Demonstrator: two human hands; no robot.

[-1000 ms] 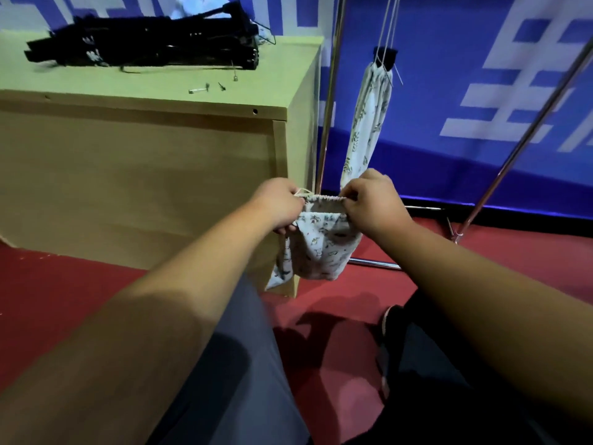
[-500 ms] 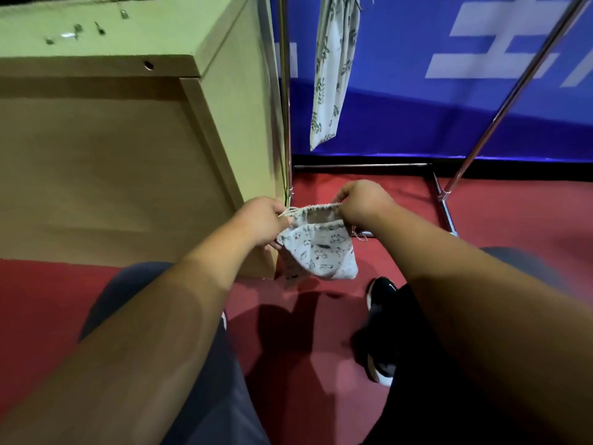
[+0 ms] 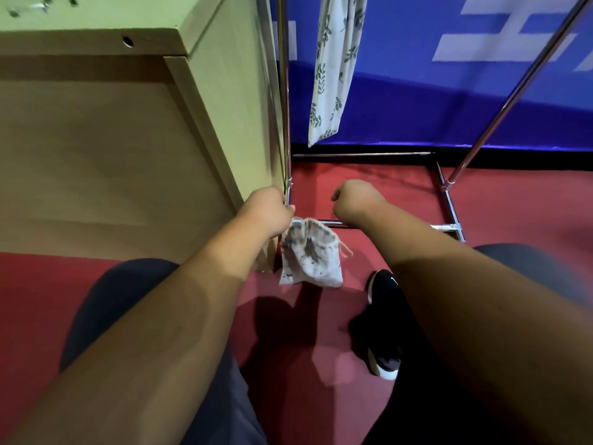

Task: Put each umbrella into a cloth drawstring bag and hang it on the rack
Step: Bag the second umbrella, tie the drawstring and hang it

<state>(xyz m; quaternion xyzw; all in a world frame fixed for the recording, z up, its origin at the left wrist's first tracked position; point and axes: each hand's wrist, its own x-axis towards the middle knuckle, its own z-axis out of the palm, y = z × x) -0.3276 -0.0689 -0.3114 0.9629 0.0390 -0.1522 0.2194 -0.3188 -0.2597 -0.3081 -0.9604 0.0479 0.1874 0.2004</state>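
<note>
The left hand gripped the small drawstring bag by its gathered neck, probably to keep its mouth handy; it hung beside the cabinet; the right hand was curled nearby, whether round a cord I couldn't tell.

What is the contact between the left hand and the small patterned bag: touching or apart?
Touching. The head view shows the left hand gripping the gathered top of the small patterned bag, which hangs from it.

left grip: fisted, holding bag | right grip: fisted, apart | arms extended
</note>
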